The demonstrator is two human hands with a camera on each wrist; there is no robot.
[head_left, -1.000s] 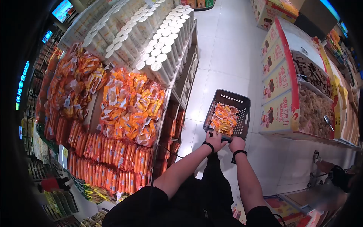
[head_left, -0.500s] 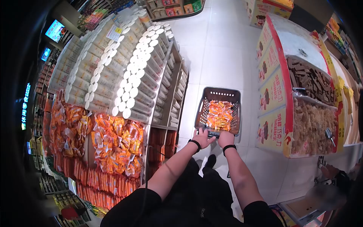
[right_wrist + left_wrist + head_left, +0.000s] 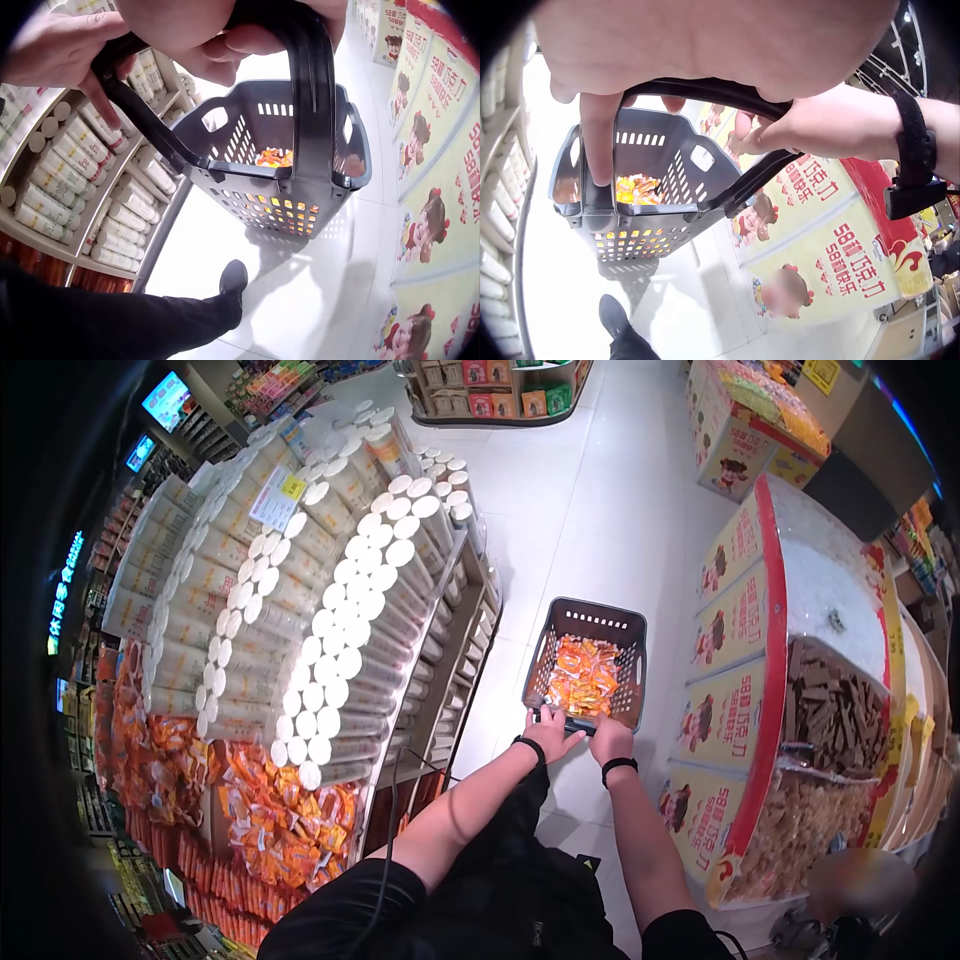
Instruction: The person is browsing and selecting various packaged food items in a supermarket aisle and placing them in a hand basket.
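Observation:
A dark grey plastic shopping basket (image 3: 634,678) hangs out in front of the person above the floor. Orange-wrapped snack packets (image 3: 583,672) lie in its bottom. Its black handle (image 3: 313,112) stands raised, and both hands hold it. The left hand (image 3: 548,736) grips the left part of the handle, one finger stretched along it in the left wrist view. To its right, the right hand (image 3: 611,740) has its fingers curled round the same handle. Each wrist wears a black band.
On the left, a shelf unit bears rows of white-lidded canisters (image 3: 350,632) and orange snack bags (image 3: 285,815). Yellow printed boxes (image 3: 712,700) with bins of brown sweets (image 3: 835,710) line the right. A tiled aisle (image 3: 530,510) runs between, towards a curved shelf (image 3: 490,405).
The person has moved forward along the aisle with the basket; the canisters and boxes have slid nearer and the far shelf has come into fuller view. Both hands keep holding the handle.

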